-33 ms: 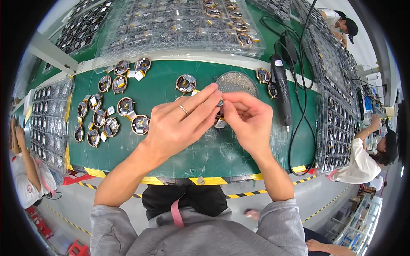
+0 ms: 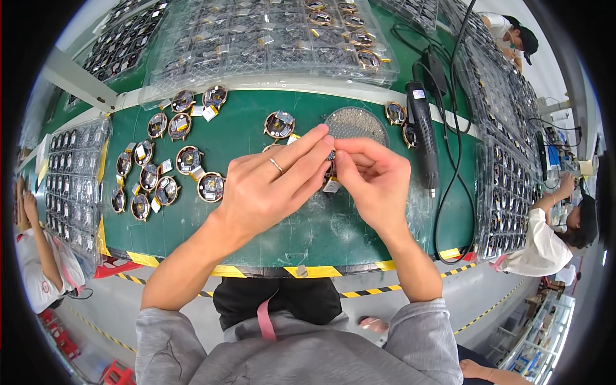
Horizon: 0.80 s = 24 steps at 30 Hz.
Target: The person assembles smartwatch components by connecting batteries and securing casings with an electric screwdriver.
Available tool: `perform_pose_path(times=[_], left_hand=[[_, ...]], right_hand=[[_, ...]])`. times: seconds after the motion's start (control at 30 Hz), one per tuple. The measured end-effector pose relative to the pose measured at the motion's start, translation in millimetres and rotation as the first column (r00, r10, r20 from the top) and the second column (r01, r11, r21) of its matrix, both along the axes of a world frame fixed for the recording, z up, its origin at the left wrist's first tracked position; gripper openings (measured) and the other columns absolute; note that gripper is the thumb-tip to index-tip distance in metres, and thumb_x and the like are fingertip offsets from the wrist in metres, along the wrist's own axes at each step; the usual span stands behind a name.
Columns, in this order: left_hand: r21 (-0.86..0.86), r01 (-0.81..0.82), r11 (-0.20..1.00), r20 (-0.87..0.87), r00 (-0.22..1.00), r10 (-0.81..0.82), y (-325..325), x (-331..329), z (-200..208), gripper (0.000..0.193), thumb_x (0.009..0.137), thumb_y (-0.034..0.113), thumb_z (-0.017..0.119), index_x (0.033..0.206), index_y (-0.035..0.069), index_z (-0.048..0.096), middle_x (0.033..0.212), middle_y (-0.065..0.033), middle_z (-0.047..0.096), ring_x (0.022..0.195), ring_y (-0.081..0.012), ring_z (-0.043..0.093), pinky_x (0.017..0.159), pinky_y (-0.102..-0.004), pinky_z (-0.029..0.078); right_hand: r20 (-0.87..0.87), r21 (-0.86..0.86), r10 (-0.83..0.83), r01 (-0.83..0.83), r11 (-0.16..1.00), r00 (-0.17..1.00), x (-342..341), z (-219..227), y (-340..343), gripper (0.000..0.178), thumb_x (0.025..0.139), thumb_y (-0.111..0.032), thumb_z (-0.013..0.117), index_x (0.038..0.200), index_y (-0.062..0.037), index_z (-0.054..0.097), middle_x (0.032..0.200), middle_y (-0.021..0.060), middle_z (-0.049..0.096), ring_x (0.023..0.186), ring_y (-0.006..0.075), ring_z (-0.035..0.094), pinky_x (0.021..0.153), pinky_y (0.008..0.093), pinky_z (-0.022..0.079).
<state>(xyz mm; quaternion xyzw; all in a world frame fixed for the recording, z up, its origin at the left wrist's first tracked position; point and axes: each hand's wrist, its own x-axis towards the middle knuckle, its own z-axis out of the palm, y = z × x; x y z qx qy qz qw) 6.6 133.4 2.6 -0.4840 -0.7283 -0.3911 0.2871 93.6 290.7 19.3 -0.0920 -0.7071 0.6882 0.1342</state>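
Observation:
My left hand (image 2: 266, 189), a ring on one finger, reaches over the green bench with its fingers pressed together. My right hand (image 2: 375, 183) pinches with thumb and forefinger against the left fingertips. Between them sits a small electronic part (image 2: 331, 155), dark with blue flecks and mostly hidden by the fingers. Just below it shows a pale tab (image 2: 332, 186); whether the two are joined I cannot tell. Beyond the hands lies an open round watch case (image 2: 280, 125) with its electronics exposed. A round dish of tiny metal pieces (image 2: 356, 123) is partly behind my right hand.
Several open watch cases (image 2: 167, 190) with battery tabs lie at the left. At the right rests a black electric screwdriver (image 2: 423, 138) near a looping cable (image 2: 457, 173). Clear trays (image 2: 269, 48) of parts line the back and sides. Other people (image 2: 545, 234) work nearby.
My hands and the part hold almost the same position. Near the floor, a pinkish object beside my right sleeve shows slightly more.

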Motion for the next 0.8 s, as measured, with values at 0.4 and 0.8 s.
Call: perform_pose_path(times=[0.4,0.8], left_hand=[[-0.083,0.043,0.996,0.105,0.994,-0.034,-2,2,7,0.034,0.077,0.0,0.077,0.111,0.006,0.075,0.118,-0.0059,0.072,0.078,-0.0165,0.073,0.06,-0.0242,0.057],[0.23,0.183,0.956,0.77,0.566,-0.293,-2,-1,19,0.018,0.091,0.001,0.067,0.107,0.002,0.074,0.111,-0.0096,0.069,0.089,-0.0124,0.068,0.065,-0.0216,0.057]], right_hand=[[0.014,-0.057,-0.001,0.001,0.998,1.0,-1,-1,2,0.019,0.097,-0.005,0.062,0.113,0.0027,0.07,0.085,0.0016,0.07,0.073,0.0052,0.062,0.066,0.0217,0.053],[-0.033,0.063,-0.008,0.011,0.998,0.999,3,5,3,0.021,0.097,-0.009,0.064,0.112,0.003,0.07,0.087,0.003,0.07,0.074,0.006,0.062,0.065,0.0216,0.051]])
